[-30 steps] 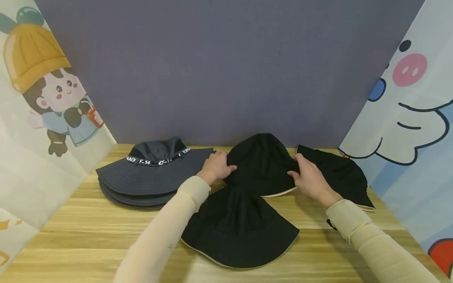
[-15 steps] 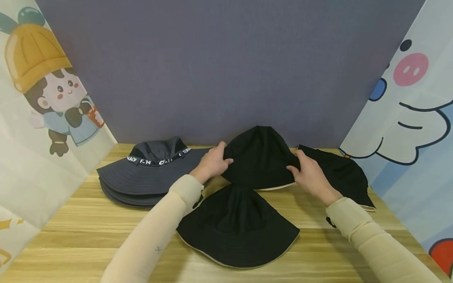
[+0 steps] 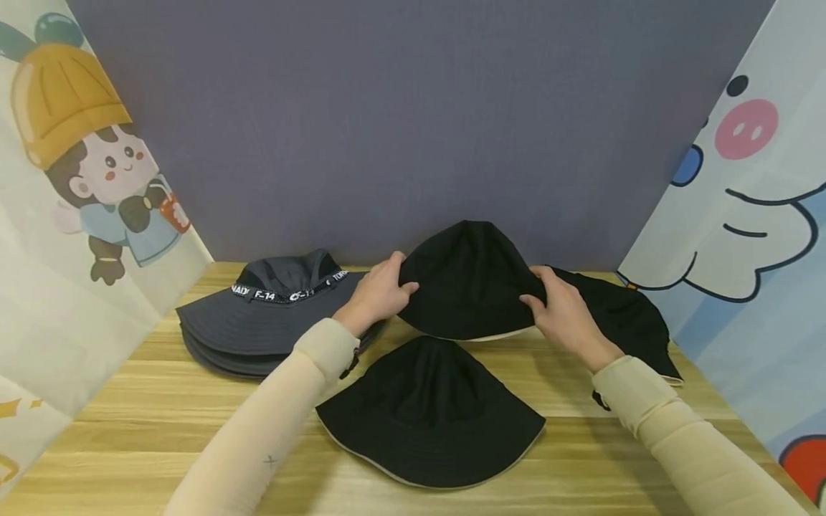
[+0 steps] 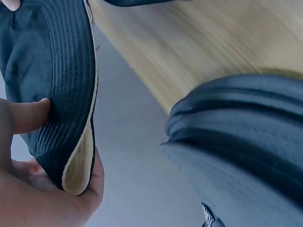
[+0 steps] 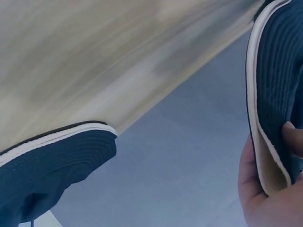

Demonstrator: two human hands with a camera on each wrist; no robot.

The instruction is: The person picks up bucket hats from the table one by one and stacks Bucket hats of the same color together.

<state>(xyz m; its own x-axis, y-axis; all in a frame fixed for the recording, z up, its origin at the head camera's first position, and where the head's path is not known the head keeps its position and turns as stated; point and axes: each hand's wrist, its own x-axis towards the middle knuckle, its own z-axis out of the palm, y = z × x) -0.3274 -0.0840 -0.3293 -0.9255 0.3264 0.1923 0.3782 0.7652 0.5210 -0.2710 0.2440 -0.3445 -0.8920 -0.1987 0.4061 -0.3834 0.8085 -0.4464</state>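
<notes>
Between both hands a black bucket hat [image 3: 474, 287] is held up by the two sides of its brim, crown upward. The left hand [image 3: 381, 287] pinches its left side; in the left wrist view the thumb [image 4: 31, 116] lies on the stitched brim, and the pale lining shows at the fold. On the opposite side the right hand [image 3: 568, 312] pinches the brim, with the thumb [image 5: 293, 138] outside and fingers behind. In front, a second black bucket hat [image 3: 435, 423] lies on the table, its brim spread toward the person.
Dark grey bucket hats [image 3: 258, 326] with a lettered band are stacked at the left. Another black hat [image 3: 626, 322] lies at the right, partly behind the right hand. A grey panel [image 3: 413, 129] stands behind the wooden table [image 3: 129, 430], with cartoon-printed sheets at both sides.
The held hat has risen and come away from the front hat, where it overlapped before. The left hand has moved up and slightly left; the right hand has shifted only slightly.
</notes>
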